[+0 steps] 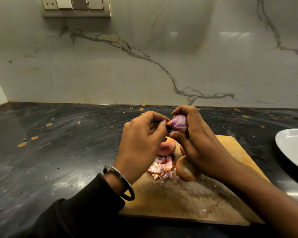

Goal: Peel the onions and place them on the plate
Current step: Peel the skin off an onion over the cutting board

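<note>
My right hand (194,134) grips a mostly peeled purple onion (179,123) above the wooden cutting board (187,200). My left hand (141,140) pinches a scrap of brown skin (169,123) at the onion's left end. Below the hands, two unpeeled onions lie on the board: a pinkish one (167,147) partly hidden by my left hand and a brown one (185,170) under my right wrist. A heap of peeled skins (162,168) sits between them. The white plate (289,148) shows at the right edge, cut off by the frame.
The board rests on a dark, scratched counter (58,148) spotted with orange stains. A marble-patterned wall (144,66) rises behind, with a switch panel (74,6) at upper left. A metal bangle (120,182) rings my left wrist.
</note>
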Tool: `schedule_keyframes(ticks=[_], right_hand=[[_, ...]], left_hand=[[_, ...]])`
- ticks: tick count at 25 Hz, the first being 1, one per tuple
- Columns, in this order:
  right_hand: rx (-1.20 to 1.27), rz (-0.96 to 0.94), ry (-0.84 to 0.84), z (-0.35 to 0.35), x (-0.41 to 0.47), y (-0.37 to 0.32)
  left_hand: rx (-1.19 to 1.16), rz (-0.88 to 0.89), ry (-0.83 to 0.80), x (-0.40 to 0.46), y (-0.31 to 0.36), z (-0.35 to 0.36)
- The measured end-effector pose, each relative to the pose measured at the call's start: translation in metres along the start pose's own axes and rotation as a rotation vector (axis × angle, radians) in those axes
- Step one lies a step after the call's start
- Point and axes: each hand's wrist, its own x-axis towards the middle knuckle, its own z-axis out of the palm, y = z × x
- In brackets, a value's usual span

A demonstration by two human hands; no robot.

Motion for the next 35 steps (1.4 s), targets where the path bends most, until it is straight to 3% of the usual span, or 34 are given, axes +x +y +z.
schedule_keyframes(ticks=[6, 13, 19, 21, 28, 35], right_hand=[[-0.104, -0.072, 0.017, -0.0023, 0.0034, 0.0023], [-0.188, -0.174, 0.027, -0.0038, 0.0069, 0.0036], [0.009, -0.038, 0.055, 0.0024, 0.0044, 0.0039], [0.026, 0.006, 0.057, 0.0024, 0.0027, 0.0038], [-0.150, -0.040, 0.103, 0.0003, 0.0046, 0.0058], [-0.179, -0.003, 0.046, 0.0025, -0.0015, 0.0052]], left_hand=[[-0.447, -0.250, -0.036, 0.0002, 0.0042, -0.0005], [-0.746, -0.530, -0.107, 0.0028, 0.0081, -0.0040], [-0.533, -0.356, -0.057, 0.0050, 0.0097, -0.0078], [-0.565, -0.378, -0.050, 0.0045, 0.0090, -0.0091], [-0.569, -0.402, -0.062, 0.0035, 0.0087, -0.0066], [-0.367, -0.230, -0.013, 0.0039, 0.0053, -0.0032]])
